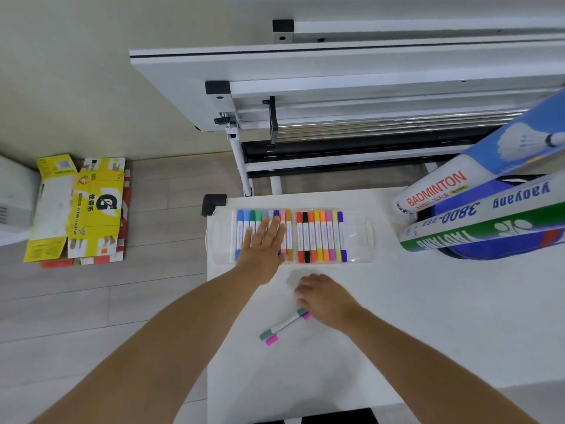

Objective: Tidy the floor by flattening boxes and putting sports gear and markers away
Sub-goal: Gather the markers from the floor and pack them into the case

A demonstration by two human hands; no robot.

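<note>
Over on the far left, on the floor by the wall, I see a stack of flattened boxes [82, 209], the top one yellow with a black letter G, lying well apart from the white counter [397, 316]. At the counter's far left corner sits a clear marker case [357, 237] with two rows of coloured markers [321, 237] laid side by side in it. My left hand [263, 243] lies flat and open on the left row, fingers spread over the blue and green ones, gripping nothing. Nearer to me, toward the middle of the counter, two loose markers [284, 327] rest touching each other, one with grey-green caps and one with pink caps, both tilted toward the left edge. My right hand [321, 296] is palm down at their upper ends with the fingers curled; I cannot tell whether it has hold of them or only touches them. At the far right edge, three badminton shuttle tubes [458, 206] lean on a dark blue bag [489, 249]. Beyond the counter stand folded white tables [336, 75].
</note>
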